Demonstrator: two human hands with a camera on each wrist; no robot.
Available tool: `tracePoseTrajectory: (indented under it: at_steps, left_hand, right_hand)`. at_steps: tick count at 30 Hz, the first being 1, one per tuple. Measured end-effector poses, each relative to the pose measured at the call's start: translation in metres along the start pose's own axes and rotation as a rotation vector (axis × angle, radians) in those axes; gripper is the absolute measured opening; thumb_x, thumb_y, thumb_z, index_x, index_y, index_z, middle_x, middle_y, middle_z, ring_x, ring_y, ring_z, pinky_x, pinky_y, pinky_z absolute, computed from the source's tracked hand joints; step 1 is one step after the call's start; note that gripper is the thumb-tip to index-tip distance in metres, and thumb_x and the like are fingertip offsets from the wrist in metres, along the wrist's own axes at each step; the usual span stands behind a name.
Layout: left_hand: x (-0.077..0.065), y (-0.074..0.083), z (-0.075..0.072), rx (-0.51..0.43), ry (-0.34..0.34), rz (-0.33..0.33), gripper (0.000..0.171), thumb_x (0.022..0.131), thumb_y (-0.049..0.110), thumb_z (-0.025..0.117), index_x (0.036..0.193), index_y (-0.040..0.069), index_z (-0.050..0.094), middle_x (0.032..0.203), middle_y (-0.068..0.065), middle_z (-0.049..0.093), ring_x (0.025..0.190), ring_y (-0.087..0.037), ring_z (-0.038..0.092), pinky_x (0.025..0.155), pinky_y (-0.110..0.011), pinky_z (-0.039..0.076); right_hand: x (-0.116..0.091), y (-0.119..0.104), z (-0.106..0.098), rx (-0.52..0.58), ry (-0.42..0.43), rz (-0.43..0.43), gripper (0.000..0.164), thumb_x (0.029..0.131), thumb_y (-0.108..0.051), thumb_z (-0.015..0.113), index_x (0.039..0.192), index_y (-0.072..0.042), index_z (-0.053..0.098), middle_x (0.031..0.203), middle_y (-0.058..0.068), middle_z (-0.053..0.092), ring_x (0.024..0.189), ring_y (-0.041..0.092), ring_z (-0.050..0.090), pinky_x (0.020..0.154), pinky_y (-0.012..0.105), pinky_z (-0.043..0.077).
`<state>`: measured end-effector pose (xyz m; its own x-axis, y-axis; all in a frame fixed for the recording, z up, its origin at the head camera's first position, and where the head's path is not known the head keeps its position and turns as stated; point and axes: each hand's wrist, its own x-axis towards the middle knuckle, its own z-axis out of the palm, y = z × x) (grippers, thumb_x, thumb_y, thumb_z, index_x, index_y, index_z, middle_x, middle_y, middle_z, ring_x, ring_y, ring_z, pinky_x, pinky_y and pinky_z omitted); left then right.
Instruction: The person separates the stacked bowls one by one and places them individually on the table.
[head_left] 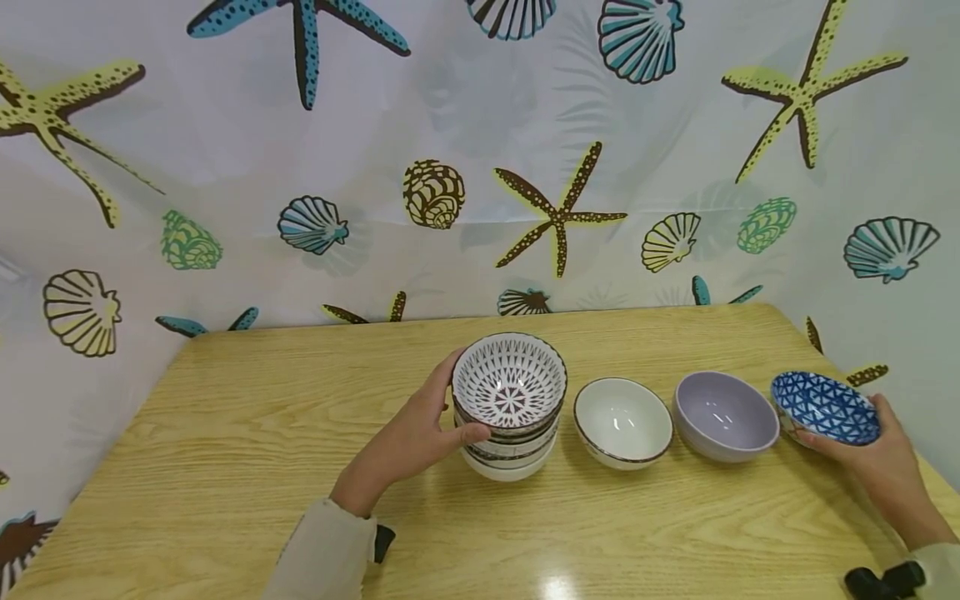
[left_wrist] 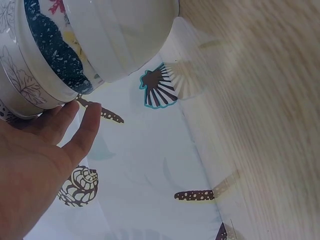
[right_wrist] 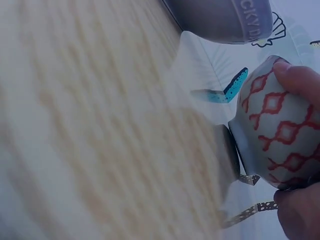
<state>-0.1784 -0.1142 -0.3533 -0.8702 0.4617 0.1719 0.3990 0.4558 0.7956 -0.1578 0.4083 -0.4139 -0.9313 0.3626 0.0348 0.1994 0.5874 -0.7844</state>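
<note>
Left of the row, a stack of several bowls stands on the table, topped by a bowl with a black-and-white leaf-like pattern. My left hand holds the stack's upper left side, thumb at the front and fingers behind. The left wrist view shows the left hand's fingertips against the stacked bowls. At the far right, my right hand grips a bowl with a blue-and-white inside, tilted, its foot close over the table. Red diamond shapes cover that bowl's outside in the right wrist view.
Between the hands stand a white bowl with a dark rim and a plain lilac bowl, side by side. The wooden table backs onto a cloth printed with shells and starfish.
</note>
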Motion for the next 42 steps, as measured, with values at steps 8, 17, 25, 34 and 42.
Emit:
tracePoseTrajectory:
  at_steps: [8, 17, 25, 34, 42]
  left_hand:
    - [0.0, -0.002, 0.001, 0.002, 0.007, -0.002, 0.103, 0.081, 0.052, 0.069, 0.154, 0.015, 0.006, 0.159, -0.009, 0.014, 0.146, -0.031, 0.018, 0.112, -0.056, 0.027]
    - [0.001, -0.003, 0.001, -0.004, 0.002, 0.004, 0.103, 0.081, 0.053, 0.068, 0.154, 0.013, 0.007, 0.159, -0.01, 0.014, 0.146, -0.033, 0.018, 0.109, -0.059, 0.03]
    - [0.001, -0.003, 0.001, -0.009, -0.002, 0.002, 0.103, 0.081, 0.054, 0.068, 0.154, 0.014, 0.007, 0.159, -0.009, 0.014, 0.146, -0.032, 0.018, 0.109, -0.059, 0.03]
    - [0.001, -0.002, 0.001, -0.013, 0.004, -0.004, 0.103, 0.081, 0.051, 0.069, 0.154, 0.014, 0.007, 0.159, -0.01, 0.014, 0.145, -0.033, 0.018, 0.108, -0.059, 0.03]
    - [0.001, -0.002, 0.001, -0.008, 0.005, 0.0, 0.103, 0.081, 0.051, 0.069, 0.154, 0.013, 0.007, 0.159, -0.01, 0.014, 0.146, -0.033, 0.018, 0.11, -0.058, 0.029]
  right_hand:
    - [0.001, 0.004, -0.005, -0.054, -0.066, 0.023, 0.116, 0.085, -0.038, 0.07, 0.147, -0.001, -0.021, 0.15, 0.038, -0.009, 0.134, 0.062, 0.008, 0.107, 0.071, 0.014]
    - [0.001, 0.008, -0.004, -0.017, -0.079, 0.023, 0.118, 0.084, -0.034, 0.072, 0.147, -0.002, -0.022, 0.15, 0.039, -0.008, 0.133, 0.062, 0.009, 0.107, 0.07, 0.014]
    - [-0.001, 0.005, -0.007, -0.044, -0.048, -0.042, 0.118, 0.081, -0.032, 0.075, 0.148, 0.005, -0.016, 0.148, 0.042, -0.004, 0.131, 0.063, 0.012, 0.105, 0.072, 0.015]
    - [-0.007, -0.006, -0.012, -0.066, -0.01, -0.116, 0.114, 0.081, -0.029, 0.075, 0.148, 0.006, -0.01, 0.15, 0.038, -0.012, 0.136, 0.06, -0.001, 0.107, 0.07, 0.01]
    - [0.028, 0.036, -0.011, -0.08, 0.027, -0.188, 0.12, 0.078, -0.033, 0.079, 0.152, -0.005, -0.011, 0.155, 0.026, -0.015, 0.14, 0.052, -0.009, 0.106, 0.071, 0.007]
